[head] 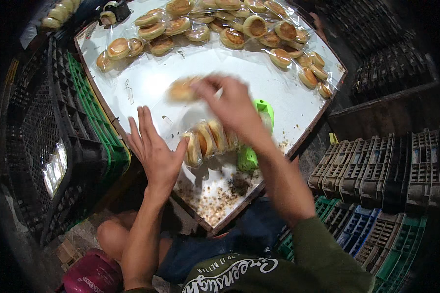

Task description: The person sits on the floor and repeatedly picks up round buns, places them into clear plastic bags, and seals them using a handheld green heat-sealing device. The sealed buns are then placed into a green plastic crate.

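My right hand (229, 100) is blurred over the middle of the white table (297, 99). A browned round bun (183, 89), also blurred, is at its fingertips and seems pinched there. My left hand (156, 154) holds nothing, its fingers spread. Its thumb rests at the left end of a short row of buns in clear plastic (205, 141), which stand on edge side by side. Partly hidden under my right forearm is a bright green tape dispenser (248, 159), right of the row.
Many bagged buns (234, 36) lie heaped along the far side. A small dark device (114, 14) sits at the far left corner. Crumbs (214, 201) litter the near corner. Black and green crates (91, 110) stand left; stacked crates (370, 164) stand right. A magenta gas cylinder (93, 273) is below left.
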`<control>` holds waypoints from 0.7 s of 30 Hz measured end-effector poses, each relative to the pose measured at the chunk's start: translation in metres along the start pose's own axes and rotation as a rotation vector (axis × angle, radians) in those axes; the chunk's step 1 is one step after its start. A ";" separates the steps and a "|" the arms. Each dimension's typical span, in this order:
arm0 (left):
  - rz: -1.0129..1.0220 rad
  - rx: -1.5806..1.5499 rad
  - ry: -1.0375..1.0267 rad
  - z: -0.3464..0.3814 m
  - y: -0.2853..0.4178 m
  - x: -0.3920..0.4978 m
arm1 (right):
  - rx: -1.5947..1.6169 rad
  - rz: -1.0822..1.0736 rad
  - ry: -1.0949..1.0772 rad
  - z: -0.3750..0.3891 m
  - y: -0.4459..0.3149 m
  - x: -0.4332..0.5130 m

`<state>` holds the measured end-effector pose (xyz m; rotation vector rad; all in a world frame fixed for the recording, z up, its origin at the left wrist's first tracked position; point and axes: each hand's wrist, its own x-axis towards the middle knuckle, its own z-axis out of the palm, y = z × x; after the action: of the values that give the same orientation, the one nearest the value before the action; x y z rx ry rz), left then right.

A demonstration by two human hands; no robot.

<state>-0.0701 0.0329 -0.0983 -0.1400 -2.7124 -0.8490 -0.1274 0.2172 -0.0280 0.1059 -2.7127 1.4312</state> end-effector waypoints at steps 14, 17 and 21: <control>-0.124 -0.931 0.035 -0.040 0.038 -0.041 | 0.584 -0.036 0.144 0.025 -0.015 -0.158; 0.337 -0.769 0.307 -0.044 0.044 -0.056 | 0.591 -0.232 0.280 0.003 -0.034 -0.165; 0.003 -0.967 0.178 -0.055 0.060 -0.069 | 0.633 -0.228 0.372 -0.011 -0.029 -0.170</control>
<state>0.0205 0.0506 -0.0436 -0.2460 -1.9173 -1.9742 0.0451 0.2145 -0.0142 0.1561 -1.8231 1.9402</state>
